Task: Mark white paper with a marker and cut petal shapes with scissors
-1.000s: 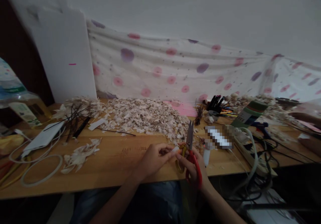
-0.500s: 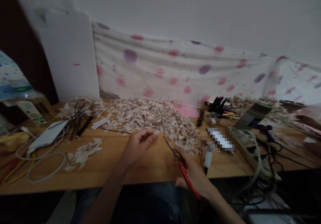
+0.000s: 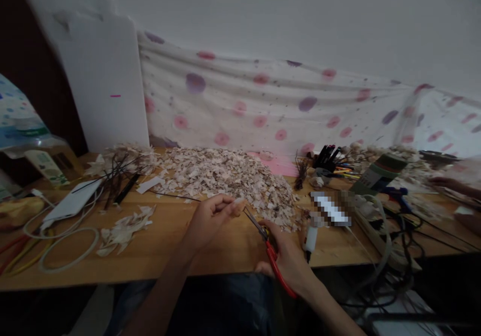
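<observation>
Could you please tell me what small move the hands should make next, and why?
I would probably bring the tips of the scissors to the edge of the pale piece and snip lightly. The left hand pinches that piece, and the right hand holds the scissors, blades pointing towards it. Whether they already touch, I cannot tell.
</observation>
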The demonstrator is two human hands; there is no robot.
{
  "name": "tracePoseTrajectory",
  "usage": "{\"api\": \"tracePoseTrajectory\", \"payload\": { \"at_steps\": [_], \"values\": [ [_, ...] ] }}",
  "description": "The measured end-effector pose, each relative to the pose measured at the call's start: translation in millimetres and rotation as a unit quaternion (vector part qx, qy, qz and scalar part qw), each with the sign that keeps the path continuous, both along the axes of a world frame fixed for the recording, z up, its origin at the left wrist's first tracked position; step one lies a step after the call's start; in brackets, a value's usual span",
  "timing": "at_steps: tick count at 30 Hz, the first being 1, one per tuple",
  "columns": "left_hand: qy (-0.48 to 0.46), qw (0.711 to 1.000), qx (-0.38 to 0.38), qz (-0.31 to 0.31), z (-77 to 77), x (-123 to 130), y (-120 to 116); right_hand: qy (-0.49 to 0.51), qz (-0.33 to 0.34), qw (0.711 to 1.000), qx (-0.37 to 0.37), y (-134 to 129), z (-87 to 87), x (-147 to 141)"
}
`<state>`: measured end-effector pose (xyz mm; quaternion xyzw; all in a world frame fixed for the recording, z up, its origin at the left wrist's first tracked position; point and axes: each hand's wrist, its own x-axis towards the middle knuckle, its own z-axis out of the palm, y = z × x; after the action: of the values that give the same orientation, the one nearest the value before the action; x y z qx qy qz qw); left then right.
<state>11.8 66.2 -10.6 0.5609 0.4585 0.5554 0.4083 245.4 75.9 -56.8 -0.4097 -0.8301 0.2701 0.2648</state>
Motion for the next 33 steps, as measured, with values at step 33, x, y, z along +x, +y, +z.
{"api": "tracePoseTrajectory", "payload": {
  "at_steps": [33],
  "values": [
    [0.075, 0.993, -0.027, -0.086, 2.3, -5, -2, -0.091, -0.012, 0.995, 0.027, 1, 9.7, -4]
  ]
}}
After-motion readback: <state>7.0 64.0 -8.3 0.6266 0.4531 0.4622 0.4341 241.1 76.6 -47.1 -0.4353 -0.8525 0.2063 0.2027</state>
